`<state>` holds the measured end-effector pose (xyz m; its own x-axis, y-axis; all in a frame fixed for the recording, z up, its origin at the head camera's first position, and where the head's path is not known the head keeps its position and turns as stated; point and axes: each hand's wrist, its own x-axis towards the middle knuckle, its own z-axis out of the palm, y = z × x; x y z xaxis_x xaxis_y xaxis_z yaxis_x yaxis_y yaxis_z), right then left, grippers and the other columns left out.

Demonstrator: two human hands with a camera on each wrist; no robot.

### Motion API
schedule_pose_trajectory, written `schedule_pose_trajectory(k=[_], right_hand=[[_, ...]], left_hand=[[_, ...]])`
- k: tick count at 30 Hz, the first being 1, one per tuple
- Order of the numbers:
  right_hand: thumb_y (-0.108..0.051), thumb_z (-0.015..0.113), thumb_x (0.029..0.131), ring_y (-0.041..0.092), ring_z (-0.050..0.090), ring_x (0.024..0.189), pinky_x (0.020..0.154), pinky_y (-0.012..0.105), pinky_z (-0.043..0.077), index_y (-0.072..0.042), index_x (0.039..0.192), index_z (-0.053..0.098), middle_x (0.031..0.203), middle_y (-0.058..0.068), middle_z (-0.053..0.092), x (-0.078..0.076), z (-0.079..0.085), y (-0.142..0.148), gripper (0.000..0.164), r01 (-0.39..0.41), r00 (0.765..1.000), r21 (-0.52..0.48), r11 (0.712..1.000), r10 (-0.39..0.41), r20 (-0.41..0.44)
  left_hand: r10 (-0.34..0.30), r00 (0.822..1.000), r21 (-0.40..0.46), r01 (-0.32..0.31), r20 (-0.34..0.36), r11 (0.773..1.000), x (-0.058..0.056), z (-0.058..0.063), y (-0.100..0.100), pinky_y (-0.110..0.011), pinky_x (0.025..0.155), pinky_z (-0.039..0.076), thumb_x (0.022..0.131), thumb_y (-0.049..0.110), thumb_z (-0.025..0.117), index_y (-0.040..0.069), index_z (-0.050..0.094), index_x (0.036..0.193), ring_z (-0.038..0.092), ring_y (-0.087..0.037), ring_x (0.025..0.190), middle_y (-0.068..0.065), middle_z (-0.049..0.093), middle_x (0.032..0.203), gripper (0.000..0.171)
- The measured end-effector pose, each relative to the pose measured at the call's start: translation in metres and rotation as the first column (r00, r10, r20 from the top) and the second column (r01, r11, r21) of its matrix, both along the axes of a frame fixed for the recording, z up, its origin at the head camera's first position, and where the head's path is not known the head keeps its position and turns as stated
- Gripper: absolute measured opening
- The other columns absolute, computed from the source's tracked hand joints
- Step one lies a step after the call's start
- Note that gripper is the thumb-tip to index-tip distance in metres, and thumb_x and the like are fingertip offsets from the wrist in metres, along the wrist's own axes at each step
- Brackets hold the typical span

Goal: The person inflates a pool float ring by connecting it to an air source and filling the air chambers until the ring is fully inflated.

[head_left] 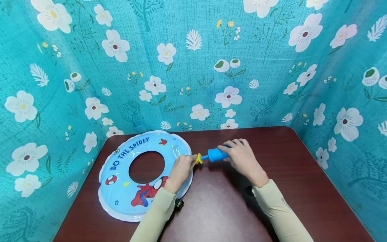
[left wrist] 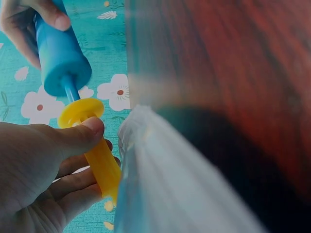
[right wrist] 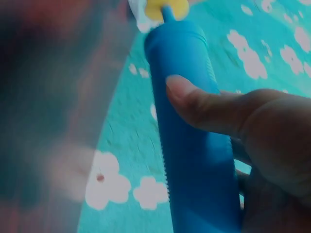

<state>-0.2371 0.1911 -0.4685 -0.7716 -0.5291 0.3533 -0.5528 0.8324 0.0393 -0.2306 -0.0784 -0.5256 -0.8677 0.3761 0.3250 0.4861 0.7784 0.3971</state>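
Note:
A blue hand pump (head_left: 218,154) is held off to the right by my right hand (head_left: 242,156), thumb and fingers wrapped round its barrel (right wrist: 187,116). From its end a thin blue rod (left wrist: 71,88) runs into a yellow flanged piece (left wrist: 103,165). My left hand (head_left: 180,169) pinches that yellow piece between thumb and fingers, just below its round flange. Beside the left hand lies a light blue inflatable swim ring (head_left: 113,193) with a white edge, lettering and a red cartoon figure; in the left wrist view its clear edge (left wrist: 141,145) stands close to the yellow piece.
The ring lies on the left part of a dark red-brown table (head_left: 290,168). A turquoise floral cloth (head_left: 181,67) hangs behind the table and along both sides. A small black object (head_left: 179,204) shows at the left wrist.

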Motion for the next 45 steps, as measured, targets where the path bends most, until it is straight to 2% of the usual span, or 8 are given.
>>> schedule_pose_trajectory(k=[6, 10, 18, 22, 29, 36, 40, 45], right_hand=[[-0.029, 0.095, 0.083, 0.033, 0.068, 0.114, 0.102, 0.057, 0.049, -0.020, 0.135, 0.075, 0.129, 0.009, 0.074, 0.003, -0.018, -0.023, 0.057, -0.013, 0.999, 0.015, 1.000, 0.013, -0.040], [-0.031, 0.095, 0.083, 0.033, 0.068, 0.114, 0.101, 0.055, 0.051, -0.021, 0.135, 0.075, 0.128, 0.009, 0.074, 0.003, -0.020, -0.023, 0.057, -0.021, 0.998, 0.026, 0.999, 0.023, -0.053], [-0.025, 0.097, 0.079, 0.034, 0.067, 0.118, 0.105, 0.055, 0.047, -0.018, 0.134, 0.076, 0.128, 0.010, 0.075, -0.001, 0.010, 0.017, 0.059, 0.014, 0.999, -0.027, 1.000, -0.013, 0.037], [-0.019, 0.097, 0.078, 0.036, 0.066, 0.121, 0.108, 0.058, 0.043, -0.016, 0.134, 0.075, 0.128, 0.012, 0.075, -0.001, 0.023, 0.045, 0.060, 0.045, 0.995, -0.073, 0.996, -0.038, 0.088], [-0.013, 0.097, 0.077, 0.038, 0.066, 0.121, 0.110, 0.062, 0.038, -0.014, 0.136, 0.074, 0.129, 0.014, 0.074, -0.001, 0.034, 0.068, 0.063, 0.063, 0.992, -0.108, 0.992, -0.051, 0.117], [-0.015, 0.097, 0.079, 0.039, 0.063, 0.124, 0.107, 0.062, 0.040, -0.015, 0.136, 0.074, 0.130, 0.014, 0.073, -0.004, 0.026, 0.049, 0.061, 0.027, 0.996, -0.074, 0.997, -0.021, 0.082], [-0.020, 0.096, 0.081, 0.038, 0.064, 0.122, 0.105, 0.061, 0.042, -0.017, 0.136, 0.075, 0.130, 0.013, 0.073, -0.004, 0.014, 0.027, 0.059, 0.003, 1.000, -0.027, 1.000, -0.003, 0.014], [-0.027, 0.094, 0.083, 0.034, 0.065, 0.119, 0.105, 0.059, 0.045, -0.020, 0.135, 0.075, 0.130, 0.010, 0.073, -0.002, -0.003, -0.004, 0.056, -0.020, 0.997, 0.026, 0.999, 0.022, -0.071]], left_hand=[[-0.008, 1.000, 0.000, 0.008, -0.013, 1.000, -0.001, -0.001, 0.001, -0.024, 0.067, 0.053, 0.102, 0.018, 0.073, 0.012, 0.076, 0.095, 0.069, -0.014, 0.073, -0.002, 0.075, 0.081, 0.010], [-0.010, 1.000, 0.012, 0.010, -0.005, 1.000, -0.001, -0.001, 0.002, -0.024, 0.066, 0.051, 0.102, 0.017, 0.072, 0.011, 0.074, 0.093, 0.065, -0.013, 0.071, -0.003, 0.074, 0.080, 0.010], [0.013, 0.999, 0.024, -0.013, -0.032, 1.000, 0.000, -0.002, 0.000, -0.027, 0.068, 0.057, 0.103, 0.018, 0.072, 0.012, 0.078, 0.097, 0.072, -0.016, 0.076, -0.001, 0.078, 0.087, 0.011], [0.015, 1.000, 0.025, -0.015, -0.010, 1.000, 0.000, -0.002, 0.000, -0.024, 0.067, 0.056, 0.104, 0.019, 0.070, 0.012, 0.078, 0.098, 0.072, -0.015, 0.075, -0.001, 0.078, 0.088, 0.012], [0.025, 0.999, 0.018, -0.025, 0.023, 1.000, -0.001, -0.001, 0.000, -0.025, 0.070, 0.057, 0.104, 0.020, 0.069, 0.012, 0.078, 0.102, 0.072, -0.015, 0.077, -0.002, 0.079, 0.092, 0.012], [0.025, 1.000, 0.003, -0.025, -0.005, 1.000, -0.002, -0.002, 0.000, -0.026, 0.071, 0.059, 0.104, 0.021, 0.069, 0.013, 0.078, 0.101, 0.075, -0.017, 0.080, -0.003, 0.080, 0.093, 0.013], [0.025, 0.999, -0.002, -0.025, -0.034, 1.000, -0.002, -0.002, 0.000, -0.027, 0.069, 0.059, 0.104, 0.020, 0.070, 0.013, 0.077, 0.099, 0.075, -0.018, 0.079, -0.003, 0.079, 0.090, 0.011], [0.028, 0.999, 0.007, -0.028, -0.033, 1.000, -0.002, -0.002, 0.001, -0.027, 0.067, 0.058, 0.104, 0.019, 0.070, 0.012, 0.077, 0.099, 0.073, -0.016, 0.075, -0.003, 0.078, 0.087, 0.011]])
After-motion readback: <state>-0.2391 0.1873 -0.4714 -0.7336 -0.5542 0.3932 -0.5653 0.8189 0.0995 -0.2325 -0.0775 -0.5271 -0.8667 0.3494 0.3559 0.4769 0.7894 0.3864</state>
